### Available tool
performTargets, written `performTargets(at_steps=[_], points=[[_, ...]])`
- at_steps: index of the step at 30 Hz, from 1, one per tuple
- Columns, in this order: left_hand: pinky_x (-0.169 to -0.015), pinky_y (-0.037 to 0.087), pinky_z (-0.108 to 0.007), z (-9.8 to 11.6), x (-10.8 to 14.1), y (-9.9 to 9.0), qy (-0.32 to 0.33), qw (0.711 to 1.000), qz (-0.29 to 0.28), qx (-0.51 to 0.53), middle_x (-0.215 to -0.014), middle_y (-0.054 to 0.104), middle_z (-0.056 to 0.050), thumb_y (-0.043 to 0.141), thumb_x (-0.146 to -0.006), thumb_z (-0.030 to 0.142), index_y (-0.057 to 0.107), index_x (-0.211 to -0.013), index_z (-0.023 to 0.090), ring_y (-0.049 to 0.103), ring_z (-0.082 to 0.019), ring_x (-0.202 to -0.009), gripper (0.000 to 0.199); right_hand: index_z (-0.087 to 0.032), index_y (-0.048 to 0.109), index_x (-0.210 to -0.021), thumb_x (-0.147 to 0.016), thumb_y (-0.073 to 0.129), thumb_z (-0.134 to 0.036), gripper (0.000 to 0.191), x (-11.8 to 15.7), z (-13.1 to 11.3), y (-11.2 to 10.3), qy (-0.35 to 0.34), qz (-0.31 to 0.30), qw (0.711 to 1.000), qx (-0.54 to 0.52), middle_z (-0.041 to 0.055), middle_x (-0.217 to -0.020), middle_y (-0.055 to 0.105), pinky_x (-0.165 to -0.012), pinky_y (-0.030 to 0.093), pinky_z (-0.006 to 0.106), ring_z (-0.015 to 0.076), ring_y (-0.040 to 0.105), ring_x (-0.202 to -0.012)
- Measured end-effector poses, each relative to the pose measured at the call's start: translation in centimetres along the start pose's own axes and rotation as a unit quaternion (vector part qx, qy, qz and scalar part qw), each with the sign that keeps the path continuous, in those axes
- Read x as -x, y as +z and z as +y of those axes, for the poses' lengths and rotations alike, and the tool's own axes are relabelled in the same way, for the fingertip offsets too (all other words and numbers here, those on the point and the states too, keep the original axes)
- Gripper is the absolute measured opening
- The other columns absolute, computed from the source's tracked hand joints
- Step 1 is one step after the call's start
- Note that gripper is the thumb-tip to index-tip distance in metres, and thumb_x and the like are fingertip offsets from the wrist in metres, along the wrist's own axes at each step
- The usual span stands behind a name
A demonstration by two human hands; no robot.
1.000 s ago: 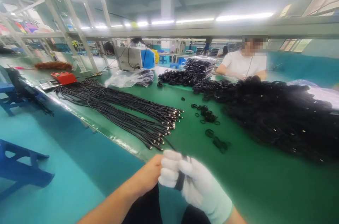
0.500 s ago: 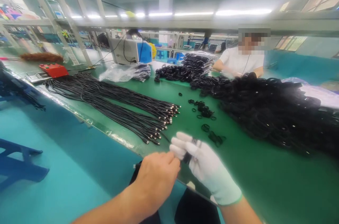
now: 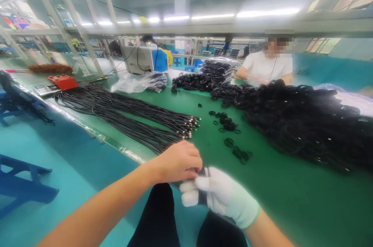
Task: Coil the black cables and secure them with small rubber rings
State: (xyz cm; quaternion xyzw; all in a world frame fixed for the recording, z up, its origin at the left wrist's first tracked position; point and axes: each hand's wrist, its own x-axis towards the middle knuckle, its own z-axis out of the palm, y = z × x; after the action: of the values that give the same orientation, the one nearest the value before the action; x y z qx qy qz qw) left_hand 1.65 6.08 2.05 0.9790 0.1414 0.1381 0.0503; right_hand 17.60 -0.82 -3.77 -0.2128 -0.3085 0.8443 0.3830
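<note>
My bare left hand (image 3: 179, 162) is closed, its fingertips pinching at black bands (image 3: 201, 171) around the fingers of my right hand. My right hand (image 3: 223, 192), in a white glove, has its fingers curled with the thumb pressed near the bands; whether it grips anything else is hidden. Just beyond the left hand lie long black cables (image 3: 136, 111) with metal tips, spread on the green table (image 3: 279, 192). Small loose black rings (image 3: 229, 122) are scattered beyond the right hand.
A large heap of black coiled cables (image 3: 305, 122) covers the right side. Farther back stand a white-and-blue machine (image 3: 144, 59) and a red box (image 3: 62, 82). A person in white (image 3: 268, 66) sits across the table. A blue stool (image 3: 27, 181) is at the lower left.
My left hand has moved up and right, from the right hand's fingertips to its banded fingers, and now covers some cable tips. The gloved fingers have lowered and curled more.
</note>
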Motion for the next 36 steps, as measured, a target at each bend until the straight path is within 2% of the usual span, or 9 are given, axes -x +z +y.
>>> performTargets(at_steps=[2, 5, 8, 11, 16, 19, 23, 30, 36], points=[[-0.080, 0.035, -0.028, 0.2, -0.2, 0.0, 0.010, 0.999, 0.017, -0.028, -0.085, 0.064, 0.000, 0.058, -0.083, 0.021, 0.061, -0.070, 0.019, 0.052, -0.016, -0.087, 0.014, -0.003, 0.063, -0.094, -0.074, 0.067, -0.022, 0.027, -0.1, 0.1, -0.4, 0.010, 0.003, 1.000, -0.005, 0.0127, -0.082, 0.067, -0.073, 0.050, 0.039, 0.0201, 0.067, -0.070], [-0.063, 0.036, -0.025, 0.3, -0.9, -0.9, 0.002, 0.999, -0.031, -0.031, -0.077, 0.060, 0.000, 0.059, -0.082, 0.020, 0.060, -0.064, 0.018, 0.052, -0.013, -0.074, 0.018, -0.003, 0.063, -0.091, -0.075, 0.064, -0.024, 0.026, -0.1, 0.5, -1.0, 0.032, -0.032, 0.999, -0.029, 0.0130, -0.078, 0.068, -0.069, 0.052, 0.040, 0.0238, 0.068, -0.068], [-0.053, 0.034, -0.022, -0.4, -1.6, -1.7, -0.028, 0.990, -0.110, 0.088, -0.069, 0.058, 0.003, 0.065, -0.077, 0.021, 0.063, -0.065, 0.020, 0.051, -0.010, -0.061, 0.011, -0.003, 0.062, -0.096, -0.077, 0.062, -0.031, 0.034, 0.2, 0.7, -1.3, 0.064, -0.061, 0.995, -0.054, 0.0135, -0.081, 0.069, -0.072, 0.050, 0.043, 0.0257, 0.069, -0.072], [-0.054, 0.037, -0.019, -1.5, -1.6, -1.0, -0.101, 0.948, -0.128, 0.272, -0.065, 0.059, 0.004, 0.067, -0.074, 0.026, 0.066, -0.070, 0.019, 0.054, -0.009, -0.060, 0.008, -0.007, 0.059, -0.091, -0.074, 0.065, -0.034, 0.032, 0.6, 0.8, -1.3, 0.080, -0.063, 0.991, -0.089, 0.0083, -0.075, 0.066, -0.076, 0.046, 0.045, 0.0231, 0.067, -0.070], [-0.051, 0.037, -0.017, -0.9, -0.2, 2.1, -0.247, 0.859, -0.020, 0.448, -0.062, 0.054, 0.005, 0.063, -0.075, 0.029, 0.061, -0.075, 0.015, 0.048, -0.008, -0.056, 0.014, -0.014, 0.048, -0.079, -0.063, 0.076, -0.028, 0.035, 0.5, 0.6, -1.0, 0.093, -0.057, 0.980, -0.167, -0.0034, -0.067, 0.049, -0.071, 0.041, 0.032, 0.0106, 0.052, -0.062], [-0.055, 0.038, -0.018, 0.3, 0.7, 3.3, -0.283, 0.832, 0.055, 0.474, -0.067, 0.055, 0.004, 0.059, -0.077, 0.024, 0.060, -0.078, 0.015, 0.048, -0.009, -0.061, 0.009, -0.011, 0.054, -0.083, -0.068, 0.073, -0.031, 0.032, 0.2, 0.5, -1.1, 0.058, -0.048, 0.991, -0.107, 0.0033, -0.072, 0.057, -0.072, 0.043, 0.034, 0.0175, 0.058, -0.074], [-0.064, 0.043, -0.021, 1.2, 1.7, 4.2, -0.288, 0.829, 0.091, 0.471, -0.082, 0.062, 0.000, 0.047, -0.085, 0.021, 0.062, -0.092, 0.016, 0.054, -0.012, -0.072, 0.018, -0.005, 0.061, -0.101, -0.077, 0.063, -0.036, 0.038, 0.0, 0.4, -1.2, 0.016, -0.027, 1.000, 0.005, 0.0153, -0.078, 0.070, -0.071, 0.049, 0.042, 0.0275, 0.066, -0.080], [-0.076, 0.043, -0.025, 2.2, 2.5, 4.9, -0.274, 0.859, 0.179, 0.392, -0.088, 0.062, -0.002, 0.046, -0.088, 0.022, 0.061, -0.093, 0.018, 0.056, -0.014, -0.082, 0.017, -0.006, 0.067, -0.084, -0.076, 0.061, -0.033, 0.029, -0.2, -0.9, -0.2, 0.000, -0.058, 0.995, 0.085, 0.0145, -0.065, 0.071, -0.076, 0.049, 0.043, 0.0272, 0.068, -0.076], [-0.054, 0.039, -0.019, 2.2, 2.3, 4.5, -0.273, 0.812, 0.079, 0.510, -0.070, 0.051, 0.005, 0.050, -0.082, 0.016, 0.049, -0.097, 0.019, 0.046, -0.009, -0.060, 0.015, -0.004, 0.066, -0.089, -0.082, 0.050, -0.036, 0.036, -0.1, -2.1, -0.4, 0.008, -0.121, 0.968, 0.221, 0.0145, -0.073, 0.071, -0.068, 0.048, 0.031, 0.0206, 0.065, -0.072]])
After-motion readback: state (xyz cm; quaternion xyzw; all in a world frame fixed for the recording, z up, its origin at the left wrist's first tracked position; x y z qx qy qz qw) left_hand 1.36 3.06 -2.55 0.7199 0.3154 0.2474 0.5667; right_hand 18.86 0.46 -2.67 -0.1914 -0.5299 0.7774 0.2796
